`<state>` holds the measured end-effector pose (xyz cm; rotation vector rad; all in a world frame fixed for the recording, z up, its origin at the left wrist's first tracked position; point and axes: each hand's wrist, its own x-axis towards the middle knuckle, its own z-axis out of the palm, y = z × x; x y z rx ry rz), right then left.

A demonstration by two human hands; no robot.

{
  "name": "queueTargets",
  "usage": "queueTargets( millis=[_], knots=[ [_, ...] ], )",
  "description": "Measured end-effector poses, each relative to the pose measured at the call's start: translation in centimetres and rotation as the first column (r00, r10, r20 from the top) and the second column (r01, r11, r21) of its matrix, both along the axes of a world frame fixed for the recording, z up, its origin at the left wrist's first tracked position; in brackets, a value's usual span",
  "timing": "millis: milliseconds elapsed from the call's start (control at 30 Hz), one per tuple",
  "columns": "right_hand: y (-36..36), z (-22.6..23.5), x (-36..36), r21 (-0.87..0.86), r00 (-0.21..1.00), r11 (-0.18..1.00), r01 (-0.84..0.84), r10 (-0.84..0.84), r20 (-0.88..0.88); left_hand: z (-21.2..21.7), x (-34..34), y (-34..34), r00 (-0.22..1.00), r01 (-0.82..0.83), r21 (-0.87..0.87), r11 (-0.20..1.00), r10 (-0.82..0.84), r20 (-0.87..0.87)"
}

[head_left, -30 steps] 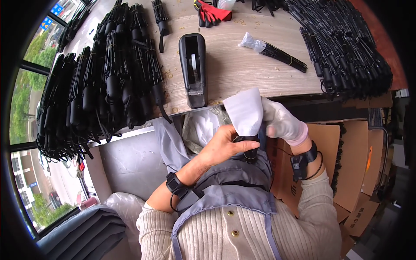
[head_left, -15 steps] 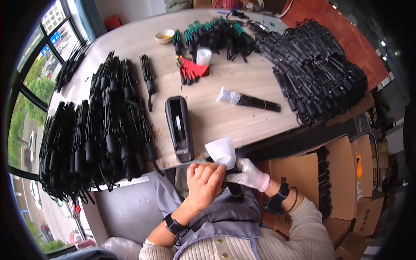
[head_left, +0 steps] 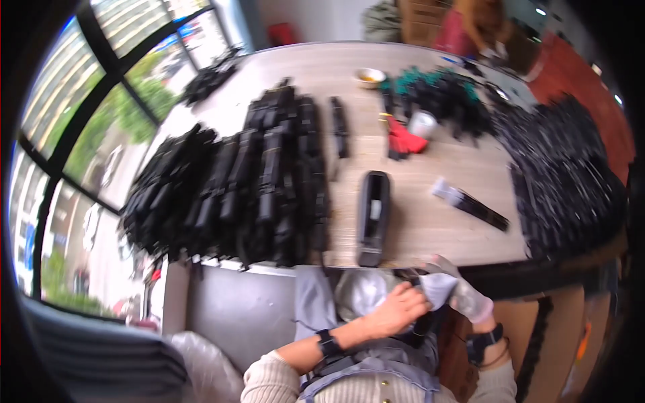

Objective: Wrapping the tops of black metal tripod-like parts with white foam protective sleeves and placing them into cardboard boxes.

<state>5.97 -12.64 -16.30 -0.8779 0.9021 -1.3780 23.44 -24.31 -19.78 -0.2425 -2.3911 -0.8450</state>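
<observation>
Nearest the camera, we find both hands working below the table edge, at the person's lap. The left hand (head_left: 398, 310) is curled, its fingers pinching a white plastic bag (head_left: 438, 287); the right hand (head_left: 470, 302), in a pale glove, is closed around the same bag from the other side. A dark item seems to sit inside or under the bag, though blur prevents us from confirming what it is. A dark watch sits on each wrist.

On the wooden table (head_left: 416, 228), just beyond the hands, stands a black tape dispenser (head_left: 373, 218). To its right lies one finished piece, a black tool part-sleeved in a white bag (head_left: 469, 203). Left of the dispenser we note a broad heap of black tools (head_left: 248, 181), and a second heap (head_left: 571, 181) on the right. Farther back lie red-handled pliers (head_left: 402, 140), a white cup (head_left: 422, 123), a small bowl (head_left: 369, 76) and green-handled tools (head_left: 437, 94).

We judge the bagging to be at an early stage: only one wrapped piece shows, one is in hand, and the heaps remain unwrapped.

Against the earlier frames, the view has tilted up toward the far table, and the bag, held upright before, now sits lower and crumpled between the hands.
</observation>
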Motion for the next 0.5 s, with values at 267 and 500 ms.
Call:
queueTargets(
  millis=[267, 500],
  knots=[
    [-0.7, -3.2, 1.7, 0.262, 0.933, 0.943, 0.205, -0.107, -0.343, 1.0, 2.7, -1.5, 0.958, -0.279, 0.516, 0.81, 0.201, 0.202],
    [0.0, -3.4, 5.1, 0.101, 0.862, 0.991, 0.089, -0.026, -0.507, 3.4, 1.9, -1.6, 0.897, -0.268, 0.8, 0.537, -0.162, 0.41]
  ],
)
